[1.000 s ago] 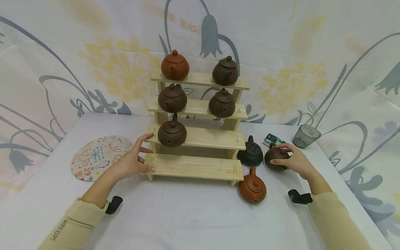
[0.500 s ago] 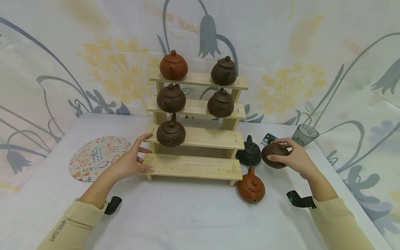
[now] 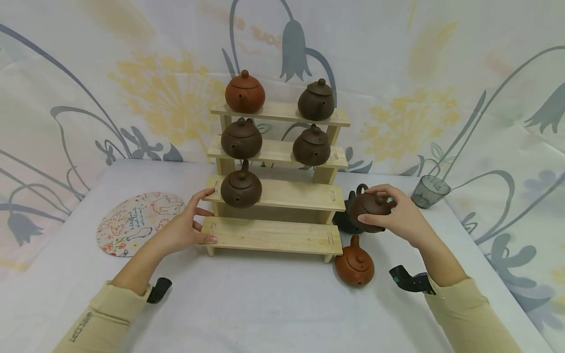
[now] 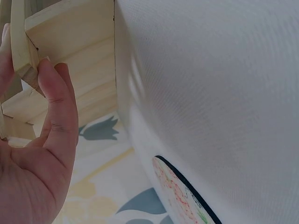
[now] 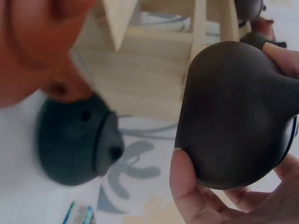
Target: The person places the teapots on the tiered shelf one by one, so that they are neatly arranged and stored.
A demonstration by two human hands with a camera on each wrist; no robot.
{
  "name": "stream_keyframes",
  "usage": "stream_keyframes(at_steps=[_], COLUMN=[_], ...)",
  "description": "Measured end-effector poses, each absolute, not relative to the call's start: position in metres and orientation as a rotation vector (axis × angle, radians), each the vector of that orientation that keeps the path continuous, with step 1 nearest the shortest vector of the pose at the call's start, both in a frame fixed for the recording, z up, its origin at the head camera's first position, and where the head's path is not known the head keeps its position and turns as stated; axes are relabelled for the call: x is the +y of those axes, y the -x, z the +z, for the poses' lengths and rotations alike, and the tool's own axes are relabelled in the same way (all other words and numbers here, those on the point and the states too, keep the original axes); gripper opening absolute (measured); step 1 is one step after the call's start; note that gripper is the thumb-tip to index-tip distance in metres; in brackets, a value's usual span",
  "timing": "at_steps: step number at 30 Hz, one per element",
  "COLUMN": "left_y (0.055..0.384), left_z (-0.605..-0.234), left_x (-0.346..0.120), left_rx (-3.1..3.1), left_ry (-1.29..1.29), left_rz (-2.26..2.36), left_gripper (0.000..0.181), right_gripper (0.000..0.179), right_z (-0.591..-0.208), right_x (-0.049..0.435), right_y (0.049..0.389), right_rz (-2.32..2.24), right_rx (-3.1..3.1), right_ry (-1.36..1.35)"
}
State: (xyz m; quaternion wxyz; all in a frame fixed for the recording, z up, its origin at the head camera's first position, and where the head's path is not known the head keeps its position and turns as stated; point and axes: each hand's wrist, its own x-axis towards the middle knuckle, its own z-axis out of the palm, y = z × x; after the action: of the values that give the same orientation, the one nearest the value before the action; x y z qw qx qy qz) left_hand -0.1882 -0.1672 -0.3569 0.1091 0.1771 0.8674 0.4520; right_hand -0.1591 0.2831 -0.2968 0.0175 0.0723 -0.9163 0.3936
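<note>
My right hand (image 3: 403,215) holds a dark brown teapot (image 3: 371,208) to the right of the stepped wooden stand (image 3: 275,234). In the right wrist view this teapot (image 5: 233,116) hangs above the table with fingers round its body. It partly hides a black teapot (image 3: 346,223) in the head view. Nearer me sits an orange-brown teapot (image 3: 355,264), beside the stand's lowest step. My left hand (image 3: 183,228) grips the stand's left end, thumb on the bottom step and fingertips at the one above. The left wrist view shows those fingers (image 4: 58,100) curled at a board's edge.
Two teapots stand on each of the upper two steps, among them a reddish one (image 3: 244,93) at top left. One brown teapot (image 3: 241,189) sits on the third step. A round patterned mat (image 3: 139,223) lies left, and a grey cup (image 3: 429,191) stands at back right.
My right hand has lifted the dark brown teapot off the table and moved it left, in front of the black teapot. The left hand stays on the stand.
</note>
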Motion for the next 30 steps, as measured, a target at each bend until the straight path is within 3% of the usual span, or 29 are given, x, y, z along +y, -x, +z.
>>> stream_keyframes(at_steps=[30], left_y=[0.19], left_z=[-0.356], left_x=[-0.166], left_rx=[2.55], left_ry=[-0.507], left_rz=[1.327], left_gripper=[0.104], right_gripper=[0.059], right_z=[-0.285], right_x=[0.193], right_y=[0.2], right_rz=[1.231], right_rx=[-2.831], right_ry=[-0.386])
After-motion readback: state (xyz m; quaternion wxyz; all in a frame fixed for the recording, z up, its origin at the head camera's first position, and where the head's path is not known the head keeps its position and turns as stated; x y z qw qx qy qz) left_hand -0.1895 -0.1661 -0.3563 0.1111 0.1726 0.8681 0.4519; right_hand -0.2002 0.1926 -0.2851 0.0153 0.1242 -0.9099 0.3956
